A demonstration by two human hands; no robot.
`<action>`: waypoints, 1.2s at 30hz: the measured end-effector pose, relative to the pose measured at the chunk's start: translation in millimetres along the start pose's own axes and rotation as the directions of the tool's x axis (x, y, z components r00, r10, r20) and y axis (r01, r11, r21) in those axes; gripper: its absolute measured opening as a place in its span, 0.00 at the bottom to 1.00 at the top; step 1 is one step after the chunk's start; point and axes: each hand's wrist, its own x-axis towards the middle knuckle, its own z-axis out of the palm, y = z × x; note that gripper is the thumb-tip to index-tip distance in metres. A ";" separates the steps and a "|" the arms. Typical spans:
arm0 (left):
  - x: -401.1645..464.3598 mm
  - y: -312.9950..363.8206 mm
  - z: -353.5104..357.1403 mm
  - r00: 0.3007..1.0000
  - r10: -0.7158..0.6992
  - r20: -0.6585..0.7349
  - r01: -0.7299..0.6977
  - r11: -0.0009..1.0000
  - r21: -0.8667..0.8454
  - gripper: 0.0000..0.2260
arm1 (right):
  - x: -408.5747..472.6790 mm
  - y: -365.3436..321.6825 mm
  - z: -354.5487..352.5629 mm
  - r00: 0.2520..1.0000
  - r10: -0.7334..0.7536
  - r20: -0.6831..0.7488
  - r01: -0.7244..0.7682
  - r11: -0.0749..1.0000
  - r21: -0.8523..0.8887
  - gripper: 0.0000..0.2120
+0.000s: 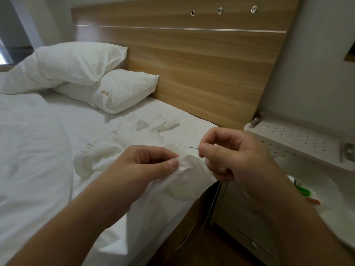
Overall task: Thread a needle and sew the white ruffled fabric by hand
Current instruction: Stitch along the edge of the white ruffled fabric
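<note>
Needle (193,148): thin, dark, held above the right edge of the bed (80,120), near the headboard end. Long axis close to horizontal; exposed tip points left, toward the raised fold of fabric, with a small gap between tip and cloth. Eye end hidden inside the pinch.

Right hand (226,156): thumb and forefinger pinch the needle; remaining fingers curled under. White thread (214,200) drops from below this hand, hangs past the bed's right edge and trails down toward the floor. Whether the thread passes through the eye cannot be told.

Left hand (153,162): thumb and fingertips pinch a gathered fold of the white ruffled fabric (123,146), lifting it just left of the needle tip. The rest of the fabric lies crumpled on the sheet, ruffle running back toward the headboard, with one part draped over the bed's right edge under the hands.

Surroundings: two white pillows (107,87) stacked at the head of the bed, against a wooden headboard (192,60). White duvet (28,146) bunched along the left. Beside the bed's right edge, a bedside cabinet (238,214); on it a white perforated tray (299,143) and a white dish (322,191) holding small green and orange items, too blurred to name.
</note>
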 end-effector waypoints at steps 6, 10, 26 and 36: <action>0.6 1.2 -3.8 1.000 -0.004 0.021 0.004 1.000 0.000 0.06 | -1.3 0.1 12.6 1.000 -0.003 -0.010 0.001 0.986 -0.166 0.08; 1.3 1.0 -4.9 0.999 0.005 0.041 -0.006 1.000 0.017 0.08 | 0.7 2.6 13.3 1.000 0.023 -0.005 -0.024 0.980 -0.196 0.07; -1.5 5.5 0.9 0.984 0.114 -0.136 -0.055 0.925 0.376 0.08 | 3.0 8.4 13.7 0.999 0.005 -0.036 -0.017 0.942 -0.336 0.05; -0.3 3.4 -0.2 0.976 0.189 -0.108 -0.126 0.896 0.426 0.08 | 2.5 10.8 18.4 0.997 -0.040 -0.068 0.010 0.918 -0.397 0.06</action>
